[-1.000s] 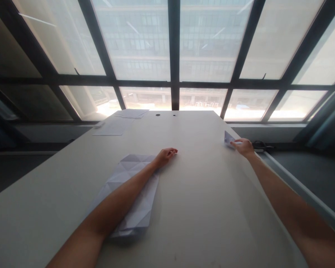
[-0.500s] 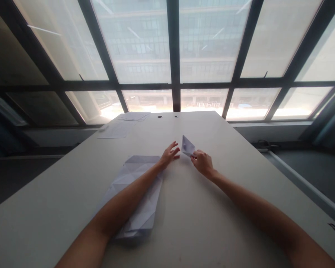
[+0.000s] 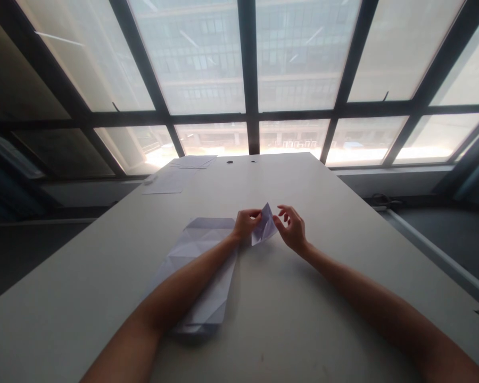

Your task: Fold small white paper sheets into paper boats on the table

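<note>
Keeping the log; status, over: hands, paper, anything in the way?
Left hand pinching small folded paper. Right hand open at its edge, contact unclear. Large creased sheet under left forearm.

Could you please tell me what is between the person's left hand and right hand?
In the head view, a folded paper lies between them; the left hand holds it, the right hand is open beside it, contact unclear.

The small folded paper (image 3: 264, 227) is pale lilac-white, the big sheet (image 3: 197, 240) white with a pattern of triangular creases, the table (image 3: 291, 308) off-white, the window frame (image 3: 249, 69) black, the curtains (image 3: 10, 186) dark blue
</note>
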{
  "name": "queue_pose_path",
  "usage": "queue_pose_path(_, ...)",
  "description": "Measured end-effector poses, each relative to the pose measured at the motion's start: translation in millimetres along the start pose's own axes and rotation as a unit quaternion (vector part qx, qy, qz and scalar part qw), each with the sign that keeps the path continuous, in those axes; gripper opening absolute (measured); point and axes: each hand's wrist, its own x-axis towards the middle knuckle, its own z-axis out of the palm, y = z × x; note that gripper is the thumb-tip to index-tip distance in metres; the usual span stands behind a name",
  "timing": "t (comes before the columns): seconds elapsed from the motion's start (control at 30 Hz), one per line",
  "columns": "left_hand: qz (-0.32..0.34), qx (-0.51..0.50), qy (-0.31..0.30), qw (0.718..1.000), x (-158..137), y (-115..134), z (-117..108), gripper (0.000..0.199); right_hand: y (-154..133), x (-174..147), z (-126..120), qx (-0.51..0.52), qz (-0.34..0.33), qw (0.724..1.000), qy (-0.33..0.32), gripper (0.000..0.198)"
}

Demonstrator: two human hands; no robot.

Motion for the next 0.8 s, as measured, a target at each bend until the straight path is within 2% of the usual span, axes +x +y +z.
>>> queue_pose_path(0.07, 0.021, 0.004, -0.008, 1.0, -3, 2, 4, 0.028, 7, 4, 2, 0.06, 0.018, 0.998, -0.021, 0.05)
queue_pose_path(0.13, 0.037, 0.017, -0.013, 0.999, -5, 3, 6, 0.026, 14, 6, 5, 0.122, 0.054, 0.988, -0.084, 0.043)
queue_pose_path(0.2, 0.062, 0.043, -0.029, 0.997, -5, 4, 6, 0.016, 20, 7, 8, 0.15, 0.082, 0.977, -0.124, 0.035)
queue_pose_path(0.37, 0.112, 0.086, -0.053, 0.989, -7, 11, 4, 0.016, 23, 4, 15, 0.192, 0.073, 0.971, -0.12, 0.035)
queue_pose_path(0.5, 0.082, 0.089, -0.028, 0.992, -7, 13, 5, 0.021, 19, 2, 16, 0.181, 0.065, 0.971, -0.14, 0.037)
queue_pose_path(0.57, 0.071, 0.058, -0.033, 0.995, -6, 11, 6, 0.021, 19, 2, 16, 0.167, 0.068, 0.973, -0.142, 0.036)
queue_pose_path(0.7, 0.037, -0.072, -0.093, 0.992, 0, 6, 4, 0.022, 24, 2, 14, 0.078, 0.098, 0.985, -0.117, 0.028)
queue_pose_path(0.8, -0.053, -0.18, -0.097, 0.977, 5, 2, -4, 0.024, 30, 4, 12, 0.05, 0.115, 0.987, -0.097, 0.027)
